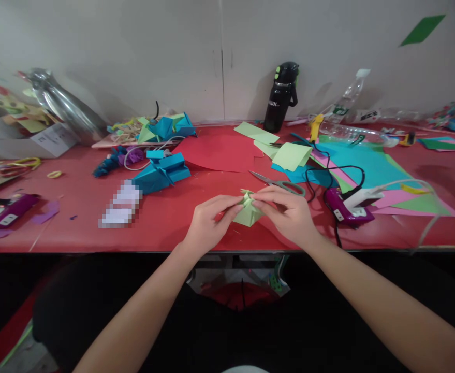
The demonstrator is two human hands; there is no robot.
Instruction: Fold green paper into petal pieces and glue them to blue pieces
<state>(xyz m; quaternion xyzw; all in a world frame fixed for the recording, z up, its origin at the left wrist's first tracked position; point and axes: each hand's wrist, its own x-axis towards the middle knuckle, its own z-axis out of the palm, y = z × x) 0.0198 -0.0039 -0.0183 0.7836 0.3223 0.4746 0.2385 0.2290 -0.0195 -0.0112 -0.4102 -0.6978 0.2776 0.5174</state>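
Observation:
A small folded piece of light green paper (248,215) is held near the front edge of the red table (75,228). My left hand (212,217) pinches its left side between thumb and fingers. On the right side, my right hand (288,211) grips the paper in the same way, its fingertips close to those of my left hand. The paper has creases and narrow points at its top. Just behind my right hand lie scissors (289,186) with grey-green handles. Fingertips partly cover the folded paper's upper edges.
Folded blue paper (163,172) lies left of my hands, red paper (219,150) behind them. A black bottle (279,101) stands at the wall. Purple power strips (347,210) with cables, coloured sheets (382,166) and a plastic bottle (357,134) are at right; a steel flask (66,106) is at left.

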